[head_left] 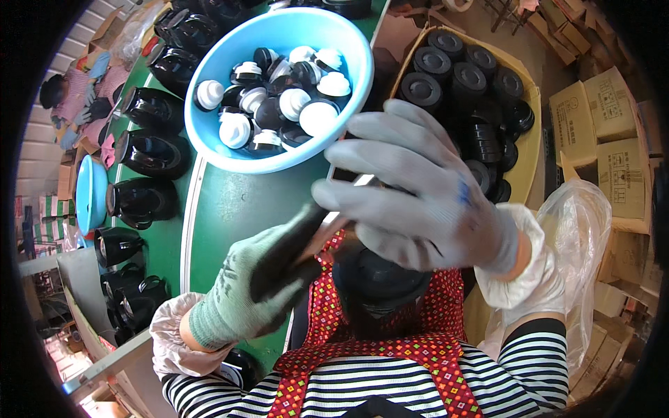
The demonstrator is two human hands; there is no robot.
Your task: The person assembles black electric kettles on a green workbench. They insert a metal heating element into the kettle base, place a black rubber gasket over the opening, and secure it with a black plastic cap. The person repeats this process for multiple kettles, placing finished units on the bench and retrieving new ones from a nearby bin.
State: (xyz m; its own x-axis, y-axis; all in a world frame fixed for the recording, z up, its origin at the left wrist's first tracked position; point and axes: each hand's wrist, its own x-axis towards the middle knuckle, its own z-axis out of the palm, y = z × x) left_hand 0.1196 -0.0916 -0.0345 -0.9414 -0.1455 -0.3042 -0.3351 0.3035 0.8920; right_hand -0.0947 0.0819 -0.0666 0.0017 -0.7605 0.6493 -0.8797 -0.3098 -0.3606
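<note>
My left hand (pixel 254 282), in a pale green glove with a dark palm, is closed in front of my chest. Its fingers are blurred, and a narrow pale-edged piece (pixel 333 221) shows beside them; I cannot make out what it is. To the right, my right hand (pixel 418 188) wears a grey glove. Its fingers stretch leftward, apart, over the same spot. Below both hands, against my red patterned apron (pixel 446 299), sits a dark rounded thing (pixel 380 279), partly hidden by the right hand.
Ahead, a light blue basin (pixel 261 164) holds several black-and-white stoppers. Black jugs (pixel 150 153) line the left side of the green table (pixel 240 209). A yellowish bin (pixel 526 150) of black round lids is at right, cardboard boxes (pixel 599 132) beyond. Another person (pixel 77 97) works far left.
</note>
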